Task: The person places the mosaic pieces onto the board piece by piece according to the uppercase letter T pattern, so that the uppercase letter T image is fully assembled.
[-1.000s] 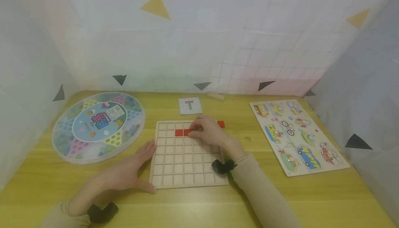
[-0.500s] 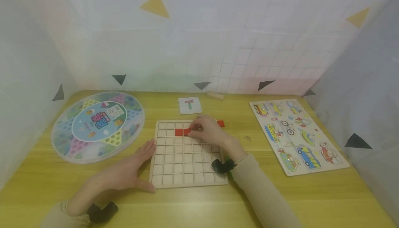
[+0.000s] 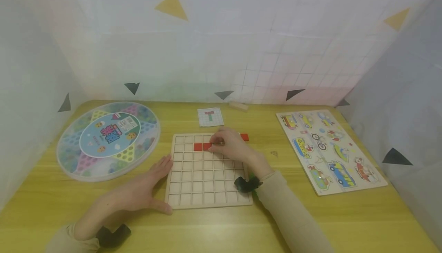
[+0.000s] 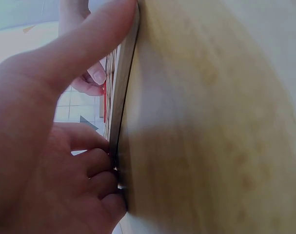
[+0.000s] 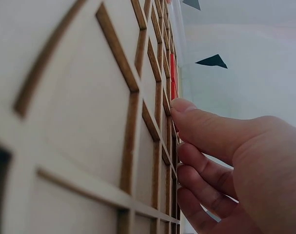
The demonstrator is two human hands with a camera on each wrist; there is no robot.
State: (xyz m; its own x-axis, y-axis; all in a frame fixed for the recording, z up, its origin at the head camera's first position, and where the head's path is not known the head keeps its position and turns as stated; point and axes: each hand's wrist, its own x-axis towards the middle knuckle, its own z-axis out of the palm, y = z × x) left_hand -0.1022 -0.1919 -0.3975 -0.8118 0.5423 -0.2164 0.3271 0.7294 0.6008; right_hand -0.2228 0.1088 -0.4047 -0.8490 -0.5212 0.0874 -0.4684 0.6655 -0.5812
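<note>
Board (image 3: 186, 177): left hand (image 3: 143, 192) touching, relaxed.
Red tiles (image 3: 198, 147): likely being seated; whether our right hand (image 3: 230, 145) grips one, we cannot tell.
Next: probably careful alignment.

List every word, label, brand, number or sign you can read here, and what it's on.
No text is legible for certain.
Blue oval label on the round multicoloured case: stylised characters, too blurred to read.
White rectangular sticker on that label: print too small.
Square pale wooden grid board, white square card with red-and-green T pattern and rectangular wooden vehicle puzzle: no writing I can make out.
</note>
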